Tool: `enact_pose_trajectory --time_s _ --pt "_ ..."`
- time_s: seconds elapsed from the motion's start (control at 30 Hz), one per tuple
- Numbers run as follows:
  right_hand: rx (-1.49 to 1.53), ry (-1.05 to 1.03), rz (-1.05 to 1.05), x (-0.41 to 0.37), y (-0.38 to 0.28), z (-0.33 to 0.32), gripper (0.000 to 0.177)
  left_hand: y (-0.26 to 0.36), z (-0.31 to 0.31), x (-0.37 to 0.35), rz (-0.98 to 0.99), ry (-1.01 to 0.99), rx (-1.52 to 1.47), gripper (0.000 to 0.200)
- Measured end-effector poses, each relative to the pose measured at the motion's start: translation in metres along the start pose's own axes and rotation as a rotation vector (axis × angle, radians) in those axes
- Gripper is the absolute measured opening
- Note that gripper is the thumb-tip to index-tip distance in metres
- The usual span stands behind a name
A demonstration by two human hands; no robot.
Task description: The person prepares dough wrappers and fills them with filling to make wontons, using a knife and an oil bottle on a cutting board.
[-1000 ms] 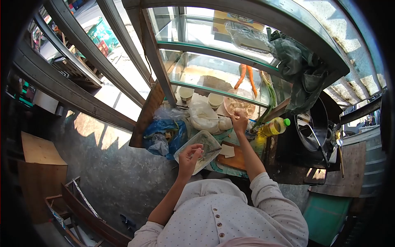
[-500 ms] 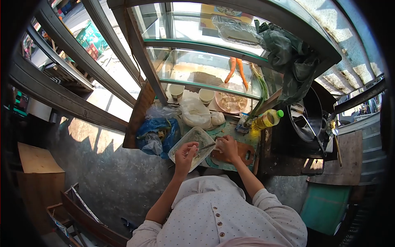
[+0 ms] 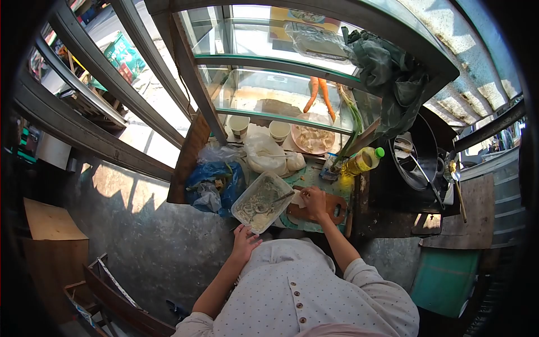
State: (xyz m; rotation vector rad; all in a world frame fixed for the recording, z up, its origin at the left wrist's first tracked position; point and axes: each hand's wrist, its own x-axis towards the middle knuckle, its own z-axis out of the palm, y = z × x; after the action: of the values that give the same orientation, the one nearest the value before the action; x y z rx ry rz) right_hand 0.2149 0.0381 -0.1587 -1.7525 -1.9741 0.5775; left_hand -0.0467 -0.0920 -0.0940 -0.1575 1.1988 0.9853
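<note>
Tub point(image 3: 245, 205) of pale mix point(image 3: 260, 217) sat beside the wooden board point(image 3: 303, 214); left hand point(image 3: 244, 246) at its near corner, fingers loosely curled, grip unclear; right hand point(image 3: 314, 203) at a pale sheet point(image 3: 296, 200), pinch unclear; risks: knocking the utensil point(image 3: 285, 196) could spill mix; uneven pulling could tear the sheet.

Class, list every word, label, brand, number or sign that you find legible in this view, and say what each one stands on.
No text can be read with certainty.
Green sign outside: large pale lettering, too blurred to read.
Yellow poster behind the glass: partly covered and too blurred.
Blue-marked packet beside the bottle: any print is too small.
Bottle: no lettering shows clearly.
</note>
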Motion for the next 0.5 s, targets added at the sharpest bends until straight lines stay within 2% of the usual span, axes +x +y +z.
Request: enact_pose_trajectory --time_s 0.1,0.2,0.3,0.4,0.47,0.5 --pt "0.203 0.073 0.062 0.005 -0.007 -0.010 0.013 0.004 0.012 -0.004 -0.016 -0.068 -0.002 0.061" --pt "0.292 0.182 0.085 0.010 -0.034 -0.034 0.011 0.004 0.024 -0.005 0.072 0.203 0.301 0.063" --pt "0.393 0.118 0.074 0.008 -0.073 -0.062 0.014 -0.011 0.010 0.027 0.770 0.448 0.807 0.061" --pt "0.670 -0.107 0.050 0.001 -0.114 -0.074 0.019 0.022 0.048 -0.009 0.787 -0.012 0.601 0.055" --pt "0.956 -0.300 0.059 -0.003 -0.132 -0.071 0.020 0.026 0.068 -0.016 0.612 -0.114 0.410 0.050" --pt "0.881 -0.325 0.058 -0.001 -0.135 -0.070 0.021 0.026 0.073 -0.017 0.524 -0.164 0.313 0.048"
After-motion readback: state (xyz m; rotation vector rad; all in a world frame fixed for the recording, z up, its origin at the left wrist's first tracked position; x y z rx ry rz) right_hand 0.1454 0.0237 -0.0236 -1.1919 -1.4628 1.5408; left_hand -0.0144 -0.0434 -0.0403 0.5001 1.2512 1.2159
